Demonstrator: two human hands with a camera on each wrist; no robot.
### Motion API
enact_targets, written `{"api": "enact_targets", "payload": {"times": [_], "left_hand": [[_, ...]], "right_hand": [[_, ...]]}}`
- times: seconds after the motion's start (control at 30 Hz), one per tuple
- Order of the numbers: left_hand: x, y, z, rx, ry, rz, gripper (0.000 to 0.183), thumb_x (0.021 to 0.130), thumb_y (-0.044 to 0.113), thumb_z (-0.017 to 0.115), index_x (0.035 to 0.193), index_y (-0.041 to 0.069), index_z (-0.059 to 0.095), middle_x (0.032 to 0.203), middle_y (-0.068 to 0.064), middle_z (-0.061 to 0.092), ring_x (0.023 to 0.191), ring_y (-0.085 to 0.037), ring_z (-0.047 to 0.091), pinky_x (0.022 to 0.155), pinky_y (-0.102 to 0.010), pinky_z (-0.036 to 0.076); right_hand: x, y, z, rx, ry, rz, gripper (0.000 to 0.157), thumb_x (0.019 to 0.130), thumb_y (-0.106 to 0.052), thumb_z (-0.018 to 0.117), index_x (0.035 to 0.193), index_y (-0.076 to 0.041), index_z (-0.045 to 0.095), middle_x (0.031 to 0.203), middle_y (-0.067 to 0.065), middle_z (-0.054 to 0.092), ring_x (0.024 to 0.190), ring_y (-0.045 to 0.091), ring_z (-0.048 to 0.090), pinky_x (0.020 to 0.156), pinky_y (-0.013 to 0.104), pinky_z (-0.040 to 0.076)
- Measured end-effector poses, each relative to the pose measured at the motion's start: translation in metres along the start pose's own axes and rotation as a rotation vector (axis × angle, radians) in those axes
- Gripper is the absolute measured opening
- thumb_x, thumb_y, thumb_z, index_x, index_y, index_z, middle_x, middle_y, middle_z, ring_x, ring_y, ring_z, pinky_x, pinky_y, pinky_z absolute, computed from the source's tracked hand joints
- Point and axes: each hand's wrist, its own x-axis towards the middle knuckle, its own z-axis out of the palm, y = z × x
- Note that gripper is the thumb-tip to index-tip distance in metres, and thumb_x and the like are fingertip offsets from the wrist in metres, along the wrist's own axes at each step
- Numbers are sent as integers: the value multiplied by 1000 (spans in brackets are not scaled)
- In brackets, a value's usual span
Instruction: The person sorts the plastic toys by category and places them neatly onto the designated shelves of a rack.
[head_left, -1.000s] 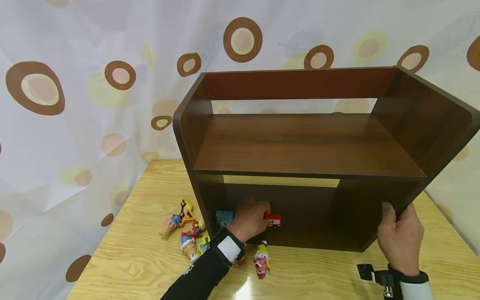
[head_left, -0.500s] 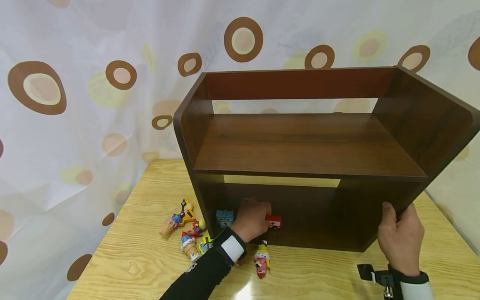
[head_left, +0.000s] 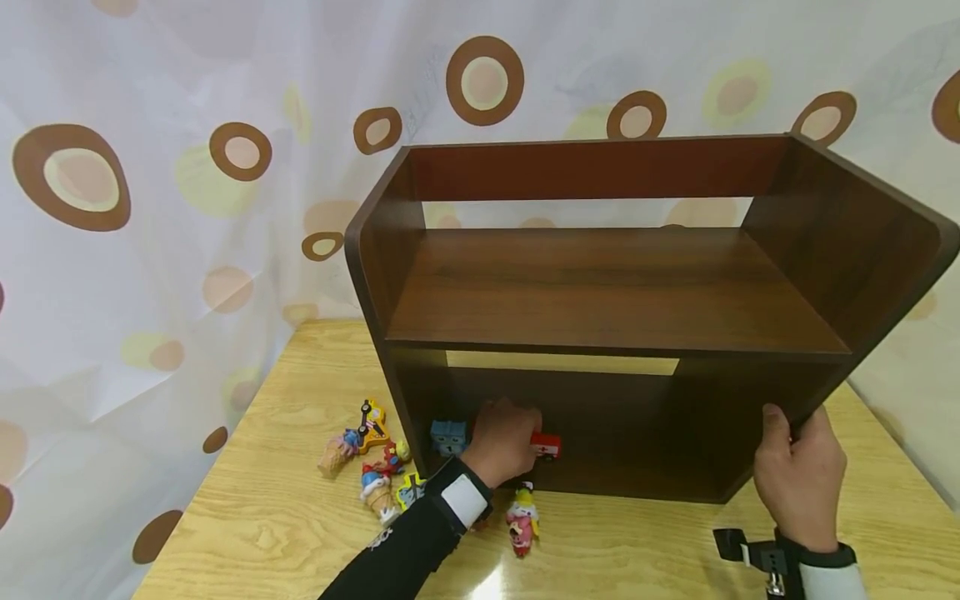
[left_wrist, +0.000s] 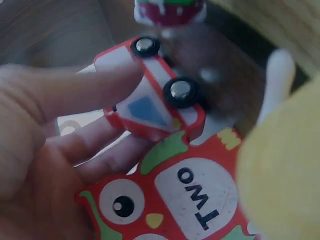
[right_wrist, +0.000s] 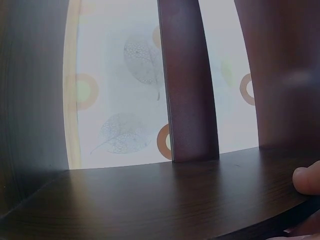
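In the head view my left hand point(head_left: 501, 442) is inside the lower compartment of a dark brown two-tier shelf point(head_left: 622, 283). Its thumb and fingers pinch a red and white toy ambulance point(head_left: 545, 445), whose wheels and blue windscreen point(left_wrist: 147, 109) show in the left wrist view. Just beside those fingers is a red owl piece point(left_wrist: 200, 185) marked TWO. A blue toy point(head_left: 448, 437) stands left of the hand in the same compartment. On the shelf's right side panel, my right hand point(head_left: 802, 475) grips the front edge, thumb inward; the right wrist view shows only its thumb point(right_wrist: 307, 180) and a little of another finger.
Several small toys lie on the wooden table point(head_left: 247, 500) left of the shelf, among them a yellow toy vehicle point(head_left: 372, 425) and an ice-cream-cone toy point(head_left: 378, 496). A pink and yellow figure point(head_left: 522, 525) lies before the shelf. A patterned curtain point(head_left: 187, 67) hangs behind.
The toy ambulance has shifted very slightly downward with my left hand. My right hand keeps its grip on the shelf's side, and the shelf has not moved.
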Motion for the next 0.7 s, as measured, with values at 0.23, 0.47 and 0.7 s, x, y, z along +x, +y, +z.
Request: {"api": "enact_targets", "payload": {"times": [0.23,0.47,0.7], "left_hand": [[-3,-2,-9,-34,8,-8,37,79,31,83,111,18,70,112,1,72,110,-22,59,97,-42,48],[-14,-3,-31,-204,109,39,31,89,28,74,115,14,69,117,-3,69,109,-21,63,91,-35,53],[-36,-4,-51,-354,226,176,18,95,25,66,108,14,72,109,-1,72,98,-16,67,84,-30,55]], "right_hand": [[0,1,1,-5,-18,6,36,104,-21,42,129,3,52,122,29,62,81,-17,36,61,2,28],[-1,0,2,1,-14,2,35,104,-20,42,128,3,52,121,29,62,74,-23,30,60,3,27],[0,1,2,2,-1,10,33,104,-20,43,126,2,54,119,28,63,74,-22,31,62,8,28]]}}
